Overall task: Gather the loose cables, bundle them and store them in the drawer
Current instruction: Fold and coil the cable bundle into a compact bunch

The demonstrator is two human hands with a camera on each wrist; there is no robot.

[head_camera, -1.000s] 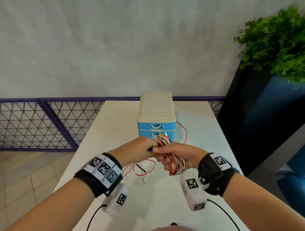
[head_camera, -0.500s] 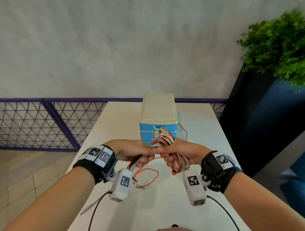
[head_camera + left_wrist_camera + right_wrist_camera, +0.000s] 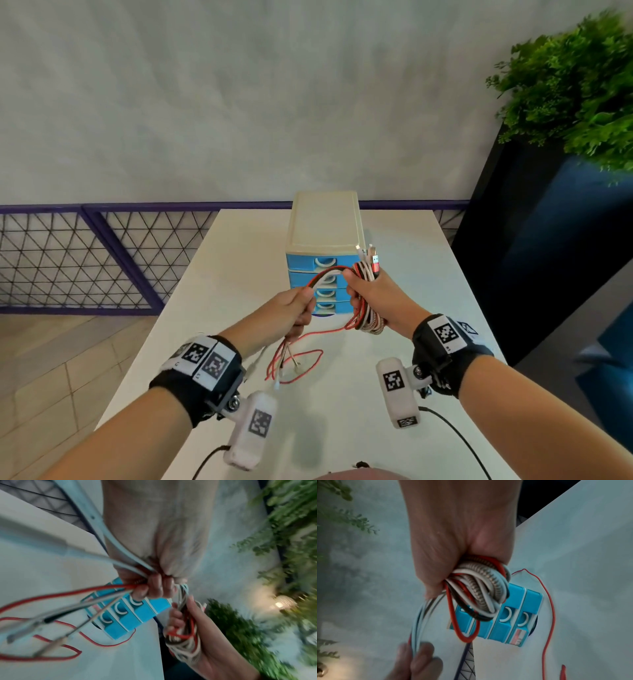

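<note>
White table (image 3: pixel 394 342) below; both hands' fingers (image 3: pixel 352 291) grip cables (image 3: pixel 366 315)

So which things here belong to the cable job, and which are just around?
Job:
- cable bundle, gripped by right hand
- trailing cable ends, held by left hand
- blue drawer unit, drawers closed

Around:
- white table
- plant
- purple railing

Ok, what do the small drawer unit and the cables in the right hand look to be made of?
Drawer unit: seemingly moulded plastic, cream shell with glossy blue fronts and moulded white curved pulls. Cable bundle gripped by the right hand: mixed jackets, smooth red and white ones that look like rubbery plastic, plus one patterned cable that looks like woven braid. Blur leaves details open.
</note>
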